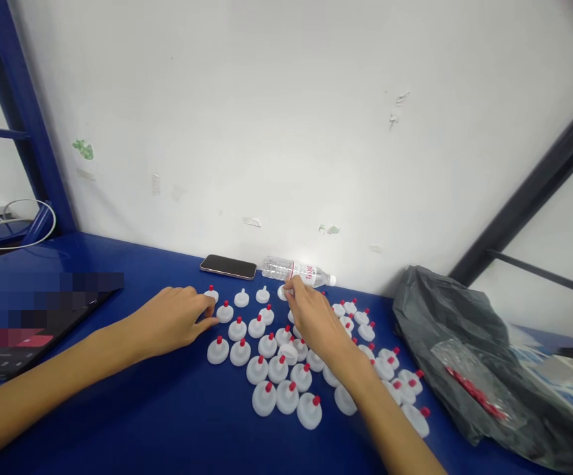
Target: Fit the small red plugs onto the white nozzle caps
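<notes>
Against the white wall (286,119), one phone (228,266) and one bottle (299,271) are lying on the blue table (132,422). Dozens of white lids (309,410) are spreading rightward, two bare-stemmed ones standing between your hands. Your left hand (172,321) is holding its thumb and forefinger apart beside red-tipped lids; your right hand (313,316) is reaching one back-row lid (281,293), its grip unclear.

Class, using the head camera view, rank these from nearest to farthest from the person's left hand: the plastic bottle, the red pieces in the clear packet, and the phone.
From the left hand:
1. Phone: just beyond and right of the hand, by the wall.
2. Plastic bottle: right of the phone.
3. Red pieces: far right, on the dark bag.
</notes>
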Demonstrator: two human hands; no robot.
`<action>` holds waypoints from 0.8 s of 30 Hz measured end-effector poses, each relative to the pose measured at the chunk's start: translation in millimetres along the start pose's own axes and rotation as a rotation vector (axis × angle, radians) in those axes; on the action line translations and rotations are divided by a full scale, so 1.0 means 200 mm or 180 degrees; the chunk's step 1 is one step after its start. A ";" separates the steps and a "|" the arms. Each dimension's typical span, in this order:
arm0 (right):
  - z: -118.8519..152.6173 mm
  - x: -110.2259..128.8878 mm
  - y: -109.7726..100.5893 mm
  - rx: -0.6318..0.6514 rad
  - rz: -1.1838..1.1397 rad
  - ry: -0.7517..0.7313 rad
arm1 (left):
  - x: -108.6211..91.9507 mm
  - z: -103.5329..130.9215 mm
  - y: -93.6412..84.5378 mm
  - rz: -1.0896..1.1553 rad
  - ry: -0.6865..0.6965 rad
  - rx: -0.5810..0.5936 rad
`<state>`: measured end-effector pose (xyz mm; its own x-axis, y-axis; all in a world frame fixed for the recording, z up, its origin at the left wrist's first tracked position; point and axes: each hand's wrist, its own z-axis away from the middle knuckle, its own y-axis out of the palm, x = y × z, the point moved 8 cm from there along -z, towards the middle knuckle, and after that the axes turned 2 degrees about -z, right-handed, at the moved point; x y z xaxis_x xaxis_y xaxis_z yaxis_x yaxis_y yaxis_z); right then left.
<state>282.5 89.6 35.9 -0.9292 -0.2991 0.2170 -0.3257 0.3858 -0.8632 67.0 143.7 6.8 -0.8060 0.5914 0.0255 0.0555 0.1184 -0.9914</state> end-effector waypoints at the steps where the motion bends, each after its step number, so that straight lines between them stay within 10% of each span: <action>1: 0.00 0.00 0.00 -0.0005 -0.0007 -0.0023 | 0.00 0.00 0.01 0.0013 0.0008 -0.0011; 24: 0.06 0.29 -0.09 -0.0610 -0.0019 -0.1097 | -0.07 0.05 -0.24 0.2276 -0.0060 -0.0758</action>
<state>236.7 54.2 59.3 -0.8248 -0.5647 0.0279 -0.3879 0.5294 -0.7545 69.5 122.4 53.6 -0.5354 0.5754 -0.6183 0.6933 -0.1187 -0.7108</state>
